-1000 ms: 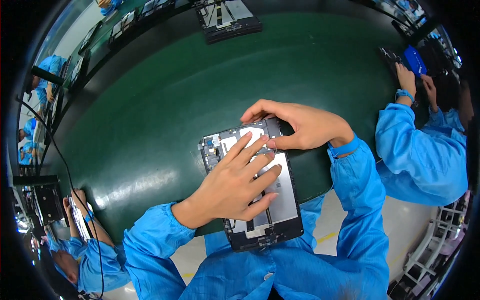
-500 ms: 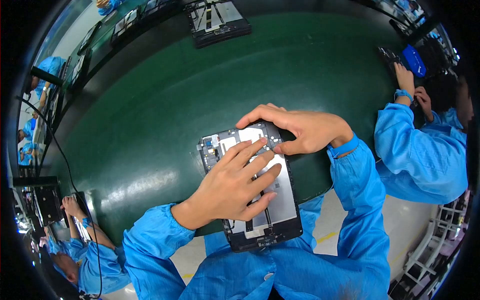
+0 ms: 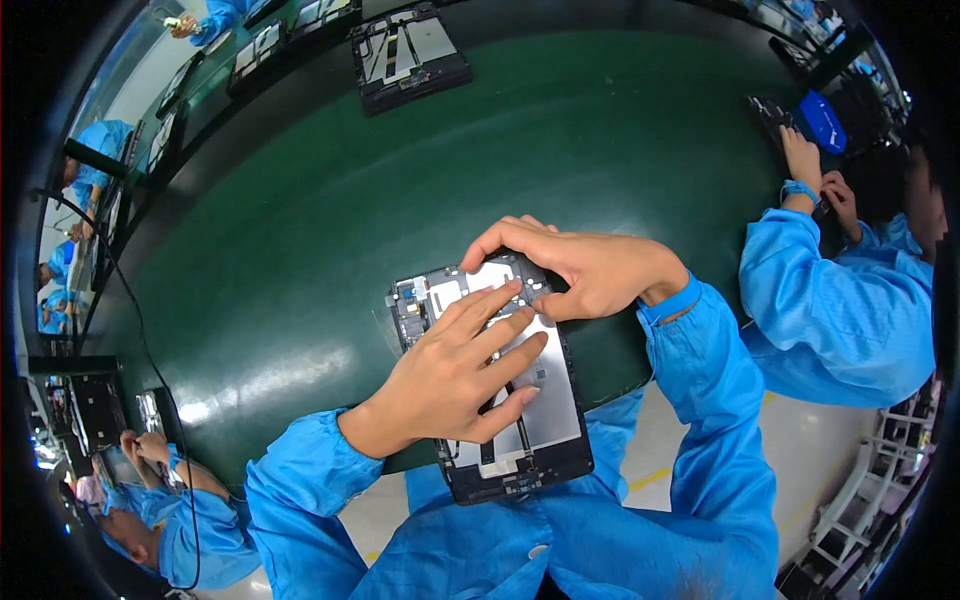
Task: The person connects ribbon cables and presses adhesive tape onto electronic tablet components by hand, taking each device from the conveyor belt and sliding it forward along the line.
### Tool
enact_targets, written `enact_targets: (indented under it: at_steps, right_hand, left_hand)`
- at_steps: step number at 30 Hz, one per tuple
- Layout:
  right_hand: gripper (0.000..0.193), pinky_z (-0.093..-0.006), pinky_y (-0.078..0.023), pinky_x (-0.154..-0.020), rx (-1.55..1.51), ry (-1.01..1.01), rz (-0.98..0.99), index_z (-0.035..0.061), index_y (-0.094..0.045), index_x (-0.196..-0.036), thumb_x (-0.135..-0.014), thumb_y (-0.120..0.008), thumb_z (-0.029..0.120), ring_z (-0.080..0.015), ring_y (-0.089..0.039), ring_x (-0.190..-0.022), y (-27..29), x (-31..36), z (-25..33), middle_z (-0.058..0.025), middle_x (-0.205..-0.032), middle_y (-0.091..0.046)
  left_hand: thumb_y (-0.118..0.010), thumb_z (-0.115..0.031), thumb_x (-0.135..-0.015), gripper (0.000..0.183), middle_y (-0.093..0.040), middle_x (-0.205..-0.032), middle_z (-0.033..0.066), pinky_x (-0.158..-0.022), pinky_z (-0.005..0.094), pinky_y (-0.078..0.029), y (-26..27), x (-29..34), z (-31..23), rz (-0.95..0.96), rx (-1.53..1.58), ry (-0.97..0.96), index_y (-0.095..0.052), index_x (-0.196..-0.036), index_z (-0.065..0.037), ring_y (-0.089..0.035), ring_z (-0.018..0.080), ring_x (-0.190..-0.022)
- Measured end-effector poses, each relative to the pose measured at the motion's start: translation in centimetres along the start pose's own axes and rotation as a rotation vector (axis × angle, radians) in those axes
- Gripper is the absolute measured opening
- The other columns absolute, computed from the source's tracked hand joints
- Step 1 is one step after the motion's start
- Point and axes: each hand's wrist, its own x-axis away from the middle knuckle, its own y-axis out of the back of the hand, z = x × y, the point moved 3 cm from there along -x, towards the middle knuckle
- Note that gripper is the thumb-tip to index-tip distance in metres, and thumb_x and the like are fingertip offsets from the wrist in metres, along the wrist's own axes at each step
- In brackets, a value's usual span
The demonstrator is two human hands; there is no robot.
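An opened tablet (image 3: 556, 385) with bare metal plates, a circuit board and dark ribbon cables lies at the green table's near edge, its lower end reaching over toward my body. Across its middle rests my left hand (image 3: 455, 365), fingers outstretched and slightly spread, tips near the upper part. My right hand (image 3: 600, 268) curls round the top right corner, thumb on the inner face and fingers over the upper edge. What lies beneath my left palm and behind my right fingers is hidden.
Farther back on the green table (image 3: 300, 230) sits a stack of similar opened tablets (image 3: 415, 75). At right, a person in blue sleeves (image 3: 830, 300) handles a dark part near a blue object (image 3: 822, 122). Another person (image 3: 190, 520) works at lower left, beside a hanging black cable (image 3: 135, 325).
The view has shifted slightly, and the far stack shows lower and more to the left. My hands keep nearly the same pose on the tablet. The left co-worker's hands have moved.
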Motion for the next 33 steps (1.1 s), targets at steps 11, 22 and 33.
enact_targets:
  at_steps: [11, 22, 33]
  right_hand:
    - [0.071, -0.0508, -0.036, -0.12, 0.018, -0.01, -0.017, 0.0112, -0.049, -0.151, -0.082, -0.066, 0.007, -0.0387, -0.047, -0.139, -0.2, 0.1, 0.6, -0.0138, -0.14, -0.057]
    - [0.07, -0.0479, -0.034, -0.122, 0.06, -0.033, 0.008, 0.0126, -0.051, -0.151, -0.083, -0.066, 0.009, -0.0362, -0.048, -0.139, -0.1, -0.2, 0.4, -0.0121, -0.142, -0.056]
    - [0.067, -0.0462, -0.036, -0.122, 0.1, -0.02, -0.011, 0.0111, -0.056, -0.149, -0.083, -0.068, 0.01, -0.0328, -0.051, -0.137, 0.1, -0.6, 0.1, -0.0119, -0.142, -0.059]
  left_hand:
    - [-0.064, -0.021, -0.098, 0.024, -0.076, -0.109, 0.0148, -0.107, 0.0519, -0.055, 1.9, 3.3, 1.0, -0.353, 0.1, 0.003, -0.08, -0.101, -0.003, -0.073, 0.0397, -0.117]
    - [-0.063, -0.006, -0.104, 0.018, -0.054, -0.058, 0.0052, -0.05, 0.0356, -0.041, 4.0, 9.0, 3.4, -0.537, -0.015, 0.676, -0.072, -0.118, -0.002, -0.052, 0.0187, -0.047]
    - [-0.067, -0.006, -0.106, 0.062, -0.065, -0.084, 0.0044, -0.049, 0.0273, -0.05, 4.4, 7.1, 3.1, -0.254, 0.672, 1.021, -0.039, -0.162, -0.004, -0.065, 0.0119, -0.059]
